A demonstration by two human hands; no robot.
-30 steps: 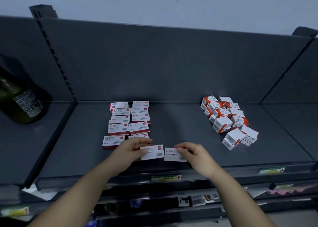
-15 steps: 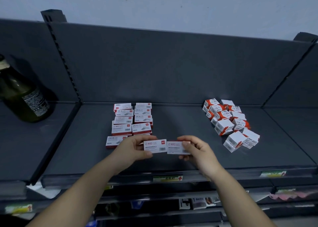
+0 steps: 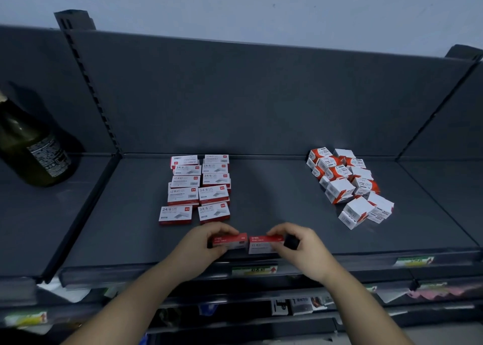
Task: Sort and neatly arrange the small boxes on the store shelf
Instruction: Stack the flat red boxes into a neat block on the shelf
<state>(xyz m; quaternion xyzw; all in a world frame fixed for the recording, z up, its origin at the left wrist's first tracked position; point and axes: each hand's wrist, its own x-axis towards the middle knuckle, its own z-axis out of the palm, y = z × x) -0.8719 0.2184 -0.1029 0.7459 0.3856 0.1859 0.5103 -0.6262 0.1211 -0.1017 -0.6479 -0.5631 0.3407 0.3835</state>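
The flat red-and-white boxes lie in 2 fairly straight columns in the middle of the shelf; this part looks nearly done. The left hand holds the left box in its grip, and the right hand pinches the right box, side by side at the front edge. The cube boxes on the right form a loose heap, well apart, and probably remain to be arranged.
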